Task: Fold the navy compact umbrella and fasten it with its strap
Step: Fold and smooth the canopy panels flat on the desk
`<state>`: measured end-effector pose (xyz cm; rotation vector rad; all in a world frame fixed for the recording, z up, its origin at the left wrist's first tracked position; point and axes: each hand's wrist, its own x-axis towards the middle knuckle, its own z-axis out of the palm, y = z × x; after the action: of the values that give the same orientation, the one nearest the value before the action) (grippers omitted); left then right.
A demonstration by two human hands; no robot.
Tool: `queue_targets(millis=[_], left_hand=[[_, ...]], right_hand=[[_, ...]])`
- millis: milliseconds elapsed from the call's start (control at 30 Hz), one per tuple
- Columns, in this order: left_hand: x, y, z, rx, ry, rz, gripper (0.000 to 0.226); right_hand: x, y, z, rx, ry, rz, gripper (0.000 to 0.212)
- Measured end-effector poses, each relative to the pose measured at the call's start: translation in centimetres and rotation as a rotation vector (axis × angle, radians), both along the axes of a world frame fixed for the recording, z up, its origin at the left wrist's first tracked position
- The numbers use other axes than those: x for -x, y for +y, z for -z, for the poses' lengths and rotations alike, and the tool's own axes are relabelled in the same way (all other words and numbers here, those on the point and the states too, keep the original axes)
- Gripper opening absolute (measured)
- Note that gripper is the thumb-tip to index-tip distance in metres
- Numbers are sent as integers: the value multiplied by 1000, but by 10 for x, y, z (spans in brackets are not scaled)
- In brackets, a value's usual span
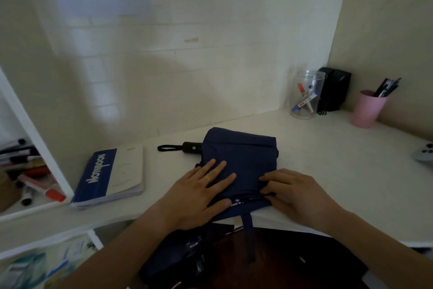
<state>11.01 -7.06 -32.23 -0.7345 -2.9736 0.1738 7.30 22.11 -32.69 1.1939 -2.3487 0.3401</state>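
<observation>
The navy compact umbrella (pixel 241 155) lies collapsed on the white desk (pixel 328 167), its canopy cloth spread flat in a rough square. Its black handle (pixel 192 147) with a wrist loop (pixel 168 147) points left. My left hand (pixel 199 192) rests flat on the cloth's left part, fingers spread, a gold ring on one finger. My right hand (pixel 295 192) pinches the cloth's near right edge at the desk's front. The navy strap (pixel 248 225) hangs down over the desk edge between my hands.
A blue-and-white notebook (pixel 110 176) lies left of the umbrella. At the back right stand a clear jar of markers (pixel 304 96), a black box (pixel 332 89) and a pink cup of pens (pixel 367 108). A shelf with markers (pixel 35 181) is at far left. Dark fabric (pixel 187 253) lies below the desk edge.
</observation>
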Motion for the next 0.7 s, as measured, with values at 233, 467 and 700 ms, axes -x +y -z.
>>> queue_targets(millis=[233,467,700], left_hand=[[-21,-5,5,25,38,93,50],[-29,-12,-16,29,-182,148,47],[11,3,-20,-535,112,30,51]], right_hand=[[-2,-7,-22,55,-144,65,30],[27,-23,-8,-409,-486,123,70],[29,-22,1,-499,-471,94,69]])
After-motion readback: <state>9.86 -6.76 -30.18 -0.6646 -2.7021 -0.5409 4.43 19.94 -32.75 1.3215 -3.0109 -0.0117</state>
